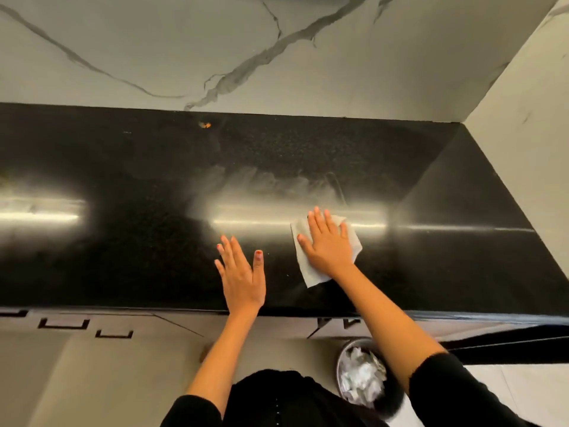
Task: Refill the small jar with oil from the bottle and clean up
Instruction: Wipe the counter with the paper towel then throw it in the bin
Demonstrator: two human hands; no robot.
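My right hand (328, 241) lies flat, fingers spread, pressing a white paper towel (311, 272) onto the black stone counter (123, 186). My left hand (241, 272) rests palm down on the counter near its front edge, fingers apart and holding nothing. A hazy smear (271, 183) streaks the counter just beyond the towel. Neither the small jar nor the oil bottle is in view.
A small orange speck (205, 125) sits at the back of the counter by the marble wall (277, 57). A side wall (523, 134) closes the counter on the right. A round bin (361, 372) with crumpled paper stands on the floor below.
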